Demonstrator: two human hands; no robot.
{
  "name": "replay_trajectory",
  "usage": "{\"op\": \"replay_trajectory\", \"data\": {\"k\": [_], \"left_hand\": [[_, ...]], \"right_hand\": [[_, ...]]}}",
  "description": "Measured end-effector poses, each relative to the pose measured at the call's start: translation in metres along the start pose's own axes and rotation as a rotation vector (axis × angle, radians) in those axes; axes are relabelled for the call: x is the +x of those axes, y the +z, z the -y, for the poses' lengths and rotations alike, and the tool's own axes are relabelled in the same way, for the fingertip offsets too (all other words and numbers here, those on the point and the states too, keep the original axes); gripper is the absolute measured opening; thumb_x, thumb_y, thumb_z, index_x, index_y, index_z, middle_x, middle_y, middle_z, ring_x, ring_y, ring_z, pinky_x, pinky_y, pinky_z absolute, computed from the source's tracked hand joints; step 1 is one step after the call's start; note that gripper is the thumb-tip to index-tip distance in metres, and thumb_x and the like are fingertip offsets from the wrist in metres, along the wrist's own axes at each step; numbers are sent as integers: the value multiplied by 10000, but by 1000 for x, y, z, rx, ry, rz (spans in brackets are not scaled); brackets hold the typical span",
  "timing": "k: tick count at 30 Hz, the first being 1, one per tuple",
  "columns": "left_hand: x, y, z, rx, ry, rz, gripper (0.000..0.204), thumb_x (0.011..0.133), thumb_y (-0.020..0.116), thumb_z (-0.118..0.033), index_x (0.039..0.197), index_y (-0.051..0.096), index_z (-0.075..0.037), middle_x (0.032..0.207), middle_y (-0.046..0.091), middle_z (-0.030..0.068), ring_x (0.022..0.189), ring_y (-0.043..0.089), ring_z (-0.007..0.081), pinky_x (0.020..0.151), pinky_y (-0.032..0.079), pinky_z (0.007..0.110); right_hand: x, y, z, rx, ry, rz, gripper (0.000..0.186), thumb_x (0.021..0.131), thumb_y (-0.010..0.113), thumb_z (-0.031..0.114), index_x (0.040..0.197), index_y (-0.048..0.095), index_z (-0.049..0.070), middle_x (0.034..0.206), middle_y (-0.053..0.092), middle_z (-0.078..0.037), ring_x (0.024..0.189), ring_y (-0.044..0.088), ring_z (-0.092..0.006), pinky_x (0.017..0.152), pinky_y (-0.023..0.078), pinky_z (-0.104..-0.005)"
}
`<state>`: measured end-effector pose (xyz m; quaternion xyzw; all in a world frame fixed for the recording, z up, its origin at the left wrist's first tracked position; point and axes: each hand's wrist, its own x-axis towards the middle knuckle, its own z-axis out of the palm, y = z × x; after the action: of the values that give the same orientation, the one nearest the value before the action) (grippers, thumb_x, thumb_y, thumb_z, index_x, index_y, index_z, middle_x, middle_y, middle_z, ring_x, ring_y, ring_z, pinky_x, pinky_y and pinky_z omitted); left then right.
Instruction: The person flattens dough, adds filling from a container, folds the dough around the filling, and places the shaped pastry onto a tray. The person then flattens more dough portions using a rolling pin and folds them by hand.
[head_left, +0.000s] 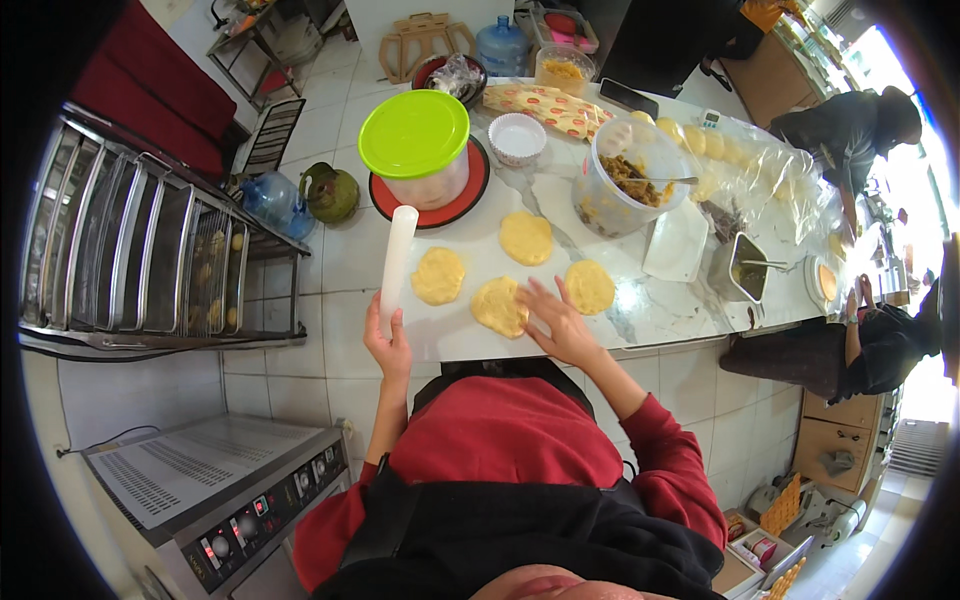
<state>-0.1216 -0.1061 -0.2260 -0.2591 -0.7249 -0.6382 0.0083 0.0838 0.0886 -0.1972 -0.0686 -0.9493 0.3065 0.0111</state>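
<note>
My left hand point(388, 340) is wrapped round the lower end of a white rolling pin point(399, 255), which points away from me along the table's left side. On the marble-patterned table point(440, 338), my right hand point(560, 325) has its fingers spread at the right edge of a flattened yellow dough round point(496, 306). Fingertips overlap that round, though I cannot tell how firmly they touch it. Around it lie a left dough round point(438, 276), a far dough round point(526, 238) and a right dough round point(590, 287), all flat and apart from one another.
A lime-lidded tub point(414, 135) stands on a red round mat point(478, 190). Right of centre are a clear tub of brown filling point(630, 185), a white scraper point(677, 243), a metal container point(740, 270) and plastic-covered dough balls point(760, 170). Two co-workers stand at right; a tray rack point(150, 240) at left.
</note>
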Motion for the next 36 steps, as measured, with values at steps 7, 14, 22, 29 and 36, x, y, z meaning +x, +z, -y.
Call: {"op": "replay_trajectory", "data": {"k": [7,14,22,29,36], "left_hand": [[-3,33,-16,22,35,125,364,850,536,-109,1161,465,65,1095,547,126,1007,508,163,867,392,283],[-35,76,-58,195,200,420,376,770,602,-91,1131,528,-15,1045,582,134,965,557,286,857,414,337],[-53,106,-54,745,377,1006,643,820,520,-361,1360,255,-135,1432,163,105,1309,153,311,1039,110,499],[-61,118,-67,970,337,1061,672,803,525,-412,1365,248,-169,1441,127,107,1326,93,308,1015,46,575],[-36,188,-79,550,259,996,859,598,726,-136,1331,280,-88,1310,295,155,1156,364,341,926,355,414]], "right_hand": [[33,29,-5,-293,115,-179,599,869,375,466,1321,305,80,1378,304,-72,1291,246,-199,1040,59,-532],[5,-4,11,710,169,-450,507,859,520,240,1274,311,36,1249,449,-91,1169,399,-195,1009,216,-457],[-75,-76,-42,277,546,-460,343,849,523,167,1164,412,89,921,566,-171,765,586,-331,669,455,-396],[-78,-61,-105,-122,517,-439,499,787,581,164,1259,422,182,897,530,-103,786,535,-286,650,439,-383],[-60,-69,-114,-480,334,-520,567,722,623,96,1254,432,141,1007,479,-99,918,475,-281,739,409,-394]]}}
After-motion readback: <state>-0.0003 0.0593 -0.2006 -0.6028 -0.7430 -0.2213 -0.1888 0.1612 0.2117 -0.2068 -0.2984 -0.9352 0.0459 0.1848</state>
